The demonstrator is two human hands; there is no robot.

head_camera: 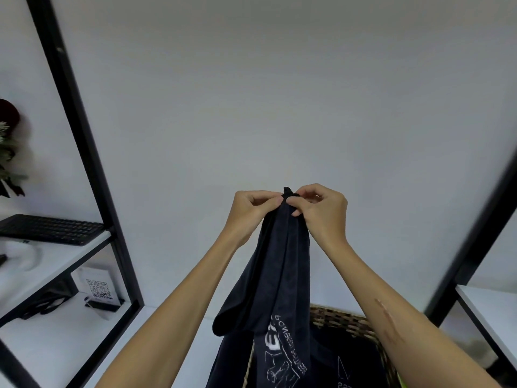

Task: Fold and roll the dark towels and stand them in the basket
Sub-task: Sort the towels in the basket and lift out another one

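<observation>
Plain grey-white wall behind; white table [173,357] below. Both hands raised side by side, nearly touching. Left hand [253,212] pinches top edge of dark navy towel with white printed lettering [275,278]; right hand [321,211] pinches same edge just beside it, fingers curled. Towel hangs down between forearms, lower end draped over brown woven wicker basket [344,322] at bottom edge. More dark cloth inside basket. Left: black-framed white shelf [75,253] carrying black keyboard [53,229]; QR-code card [98,288] on level below.
</observation>
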